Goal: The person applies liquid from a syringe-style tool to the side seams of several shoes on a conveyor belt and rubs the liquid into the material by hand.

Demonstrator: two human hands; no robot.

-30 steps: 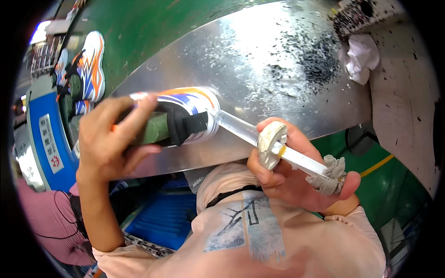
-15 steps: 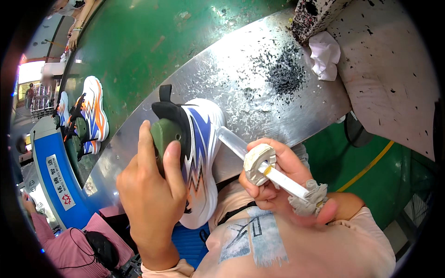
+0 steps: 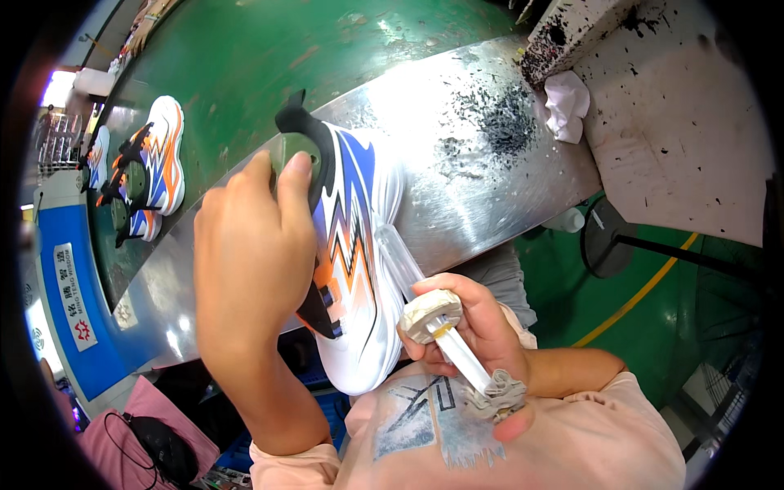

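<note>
My left hand (image 3: 255, 253) grips a white running shoe (image 3: 351, 237) with blue, orange and black markings. Its fingers and thumb close on the green last (image 3: 304, 149) inside the black collar. The shoe is tilted, heel away from me and toe near my body. In my right hand (image 3: 487, 322) is a clear syringe (image 3: 398, 255). Off-white wrapping (image 3: 431, 314) surrounds its flange and greyish wrapping (image 3: 496, 394) its plunger end, where a fingertip rests. The syringe's tip meets, or nearly meets, the shoe's side near the sole edge; contact is hard to tell.
A metal table (image 3: 441, 98) carries dark and pale residue. A crumpled white cloth (image 3: 566, 106) lies beside a spattered box (image 3: 563, 41). Similar shoes (image 3: 167, 155) stand on the green surface (image 3: 237, 73) at left, near a blue panel (image 3: 69, 278). A person in pink is at lower left.
The shoe and my left hand have shifted away from me. My right hand has moved left with the syringe, which now sits closer to the shoe's side. The view has turned slightly.
</note>
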